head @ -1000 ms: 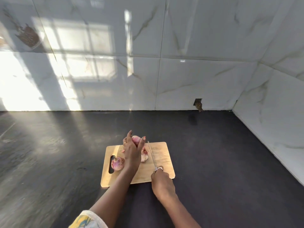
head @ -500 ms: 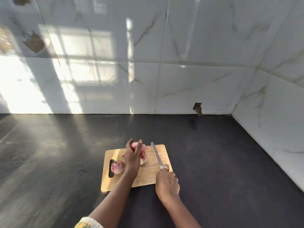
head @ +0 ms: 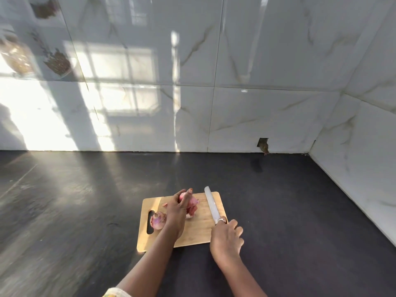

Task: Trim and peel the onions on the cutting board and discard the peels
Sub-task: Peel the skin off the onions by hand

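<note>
A dark, matt stone countertop (head: pixel 300 211) runs back to a wall of glossy white marble-look tiles (head: pixel 257 61), with window light thrown across the side beyond the left hand. A small broken hole in the tile (head: pixel 263 144) sits at the foot of the wall, well beyond the right hand.

Under both hands lies the pale rectangular wooden cutting board (head: pixel 199 230), its slotted handle on the outer side of the left hand. The left hand (head: pixel 176 213) curls over a red onion (head: pixel 192 203) and holds it at the far middle of the board, fingers wrapped round its top. Loose pink peels (head: pixel 194 211) hang from that onion on the side facing the right hand, and a small scrap lies just beyond the left thumb. A second onion (head: pixel 158 219), purple and still in its papery skin, rests by the handle slot, just outside the left hand.

The right hand (head: pixel 227 236) grips the hidden handle of a long pale-bladed knife (head: pixel 211 205), whose blade points away along the board's edge, apart from the held onion. Whether the blade touches the board cannot be told.

The task looks to be in its early half. The held onion is partly stripped, the other seems untouched, and no peels have been discarded; no bin is in view.
</note>
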A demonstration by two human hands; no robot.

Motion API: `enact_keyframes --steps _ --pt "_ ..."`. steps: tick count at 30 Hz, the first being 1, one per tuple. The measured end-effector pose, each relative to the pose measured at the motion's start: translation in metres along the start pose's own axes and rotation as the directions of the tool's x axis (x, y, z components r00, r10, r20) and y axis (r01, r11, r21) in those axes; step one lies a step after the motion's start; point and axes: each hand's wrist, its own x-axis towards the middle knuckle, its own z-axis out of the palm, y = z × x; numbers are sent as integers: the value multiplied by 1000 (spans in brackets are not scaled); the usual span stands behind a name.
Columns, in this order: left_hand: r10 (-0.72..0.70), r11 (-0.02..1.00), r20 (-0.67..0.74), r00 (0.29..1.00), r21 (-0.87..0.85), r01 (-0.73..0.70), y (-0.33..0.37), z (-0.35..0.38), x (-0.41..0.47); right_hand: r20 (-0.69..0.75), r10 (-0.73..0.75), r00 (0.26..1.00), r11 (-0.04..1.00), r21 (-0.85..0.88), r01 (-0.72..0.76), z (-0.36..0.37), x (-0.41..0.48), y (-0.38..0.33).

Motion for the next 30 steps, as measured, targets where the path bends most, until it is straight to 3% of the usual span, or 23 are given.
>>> enact_keyframes --steps 2,4,7,10,14,18,22,24,27,30 --pt "14 1000 5 1000 19 -14 0 0 -2 -54 -57 997 998 -2 57 -6 4 -3" --pt "22 999 4 1000 48 -22 -2 0 0 -67 -172 983 975 128 180 -11 10 -8" --pt "53 988 -13 999 145 -50 0 -2 0 4 -332 943 799 533 279 -23 14 -20" --pt "64 964 17 998 256 -66 2 -6 3 29 -455 890 668 672 320 -27 21 -28" --pt "33 940 105 994 333 -66 4 -10 4 153 -520 841 452 884 119 -25 37 -31" --pt "13 956 134 991 290 -52 7 -17 4 203 -542 815 440 895 69 -22 50 -29" --pt "-24 983 147 989 182 -3 8 -30 7 222 -489 844 263 960 -100 -21 56 -24" --pt "4 960 159 987 275 -48 9 -34 9 222 -472 853 159 973 -165 -15 59 -22" --pt "85 889 180 980 430 -156 12 -33 12 217 -418 882 92 976 -196 -7 64 -22" --pt "109 876 167 980 449 -174 13 -33 15 216 -393 894 41 975 -217 -7 64 -23"
